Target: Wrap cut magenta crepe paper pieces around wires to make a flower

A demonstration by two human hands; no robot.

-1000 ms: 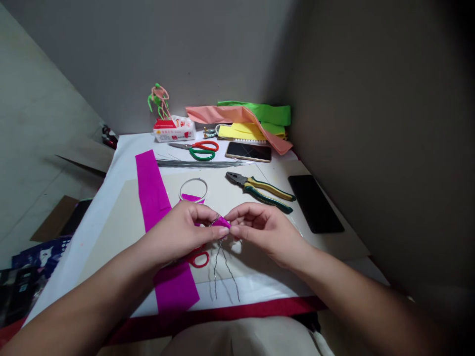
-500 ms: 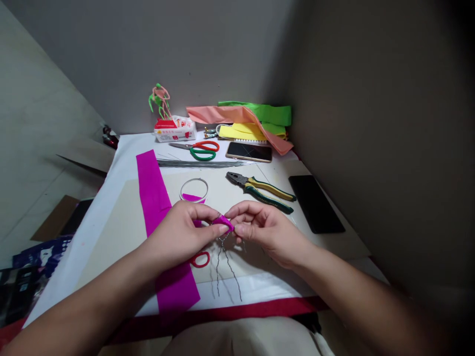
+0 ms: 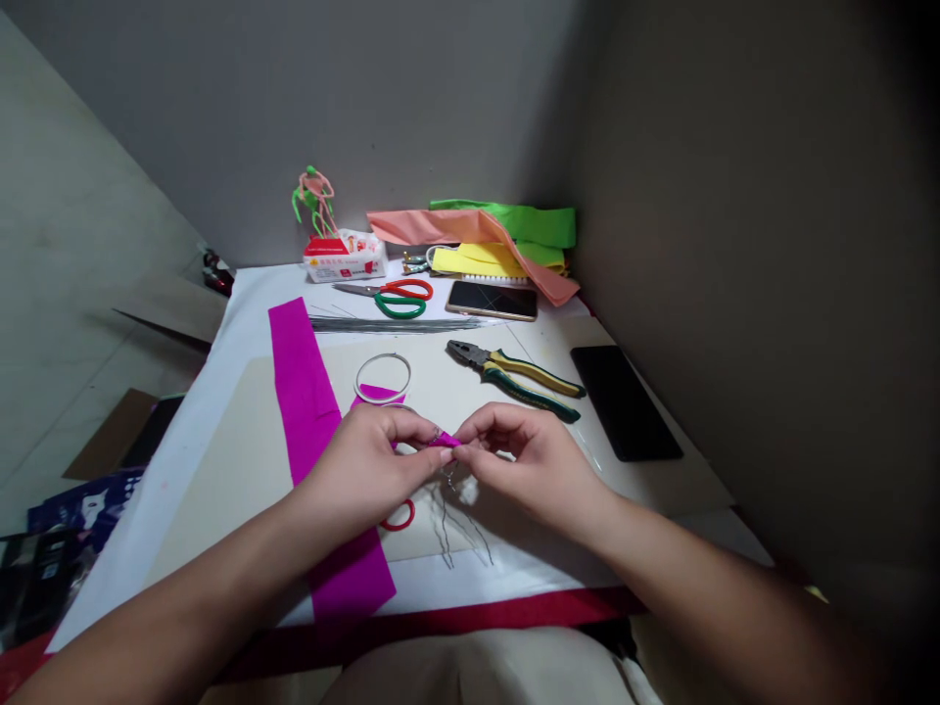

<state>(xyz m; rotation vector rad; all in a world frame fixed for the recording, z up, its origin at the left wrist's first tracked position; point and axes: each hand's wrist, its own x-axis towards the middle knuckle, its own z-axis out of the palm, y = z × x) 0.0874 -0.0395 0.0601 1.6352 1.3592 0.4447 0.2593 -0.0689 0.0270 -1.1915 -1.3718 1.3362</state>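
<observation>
Dangling legs of the thin wire figure [image 3: 450,480] have swung rightward and away from the bench's [image 3: 136,534] near edge since half a second ago; they look dark, crinkled and splayed. Above the beige board [image 3: 220,460], the left hand's [image 3: 374,455] fingers pinch the wire with a narrow purple strip [image 3: 445,441], whose end the right hand's [image 3: 525,460] fingers grasp.

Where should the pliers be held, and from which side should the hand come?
By the handles, I would say, coming from the near right with the right hand: the pliers lie flat, handles splayed that way, metal head pointing left and away.
</observation>
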